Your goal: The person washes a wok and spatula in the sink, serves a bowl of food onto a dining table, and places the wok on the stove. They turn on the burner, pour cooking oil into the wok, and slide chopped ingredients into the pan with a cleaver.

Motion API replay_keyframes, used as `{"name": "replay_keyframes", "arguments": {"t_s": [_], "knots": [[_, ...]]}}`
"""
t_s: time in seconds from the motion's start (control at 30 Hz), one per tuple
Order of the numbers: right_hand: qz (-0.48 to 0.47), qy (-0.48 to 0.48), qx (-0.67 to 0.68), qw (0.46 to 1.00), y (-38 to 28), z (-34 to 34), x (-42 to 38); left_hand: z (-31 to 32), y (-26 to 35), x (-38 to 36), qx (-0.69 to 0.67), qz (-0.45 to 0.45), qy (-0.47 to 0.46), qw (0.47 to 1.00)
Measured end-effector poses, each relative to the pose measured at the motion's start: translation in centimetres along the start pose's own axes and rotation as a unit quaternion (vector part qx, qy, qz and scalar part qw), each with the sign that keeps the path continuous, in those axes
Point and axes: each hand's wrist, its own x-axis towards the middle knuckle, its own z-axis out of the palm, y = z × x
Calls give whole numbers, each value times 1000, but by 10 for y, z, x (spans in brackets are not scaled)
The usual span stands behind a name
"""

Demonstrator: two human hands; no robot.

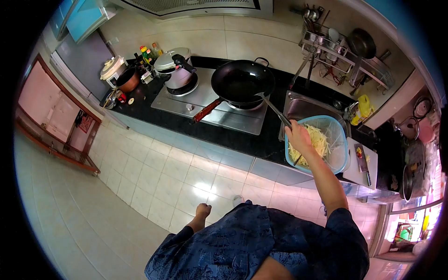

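Observation:
My right hand (pixel 298 136) is wrapped round the dark handle of a long metal wok spatula (pixel 276 109). The spatula's far end reaches over the right rim into a black wok (pixel 238 84), which has a red-brown wooden handle and sits on the stove. Below my right hand, a light-blue plastic basket (pixel 342 135) holds pale shredded strips (pixel 318 141), perhaps potato. My left hand (pixel 203 210) hangs low over the floor beside my body, fingers curled closed, with nothing visible in it.
A lidded pressure cooker (pixel 176 74) stands on the left burner of the steel stove (pixel 205 105). Beside the basket lies a white cutting board (pixel 368 175) with a cleaver (pixel 362 161). The sink (pixel 305 105) lies behind the basket. A utensil rack (pixel 336 49) hangs above.

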Motion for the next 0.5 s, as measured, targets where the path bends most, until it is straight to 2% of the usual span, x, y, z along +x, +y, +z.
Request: {"name": "replay_keyframes", "arguments": {"t_s": [0.17, 0.33, 0.47, 0.5], "knots": [[2, 2, -4, 1000, 0, -3, 0, -7, 7, -9, 22, 19, 11, 1000], [-2, -5, -20, 1000, -8, -7, 10, -3, 3, -11, -13, -13, 4, 1000], [34, -39, -37, 998, -33, -7, 24, 0, 6, -15, -53, -23, 19, 998], [38, -44, -35, 998, -36, -3, 29, 1, 3, -12, -22, 4, 28, 999]]}}
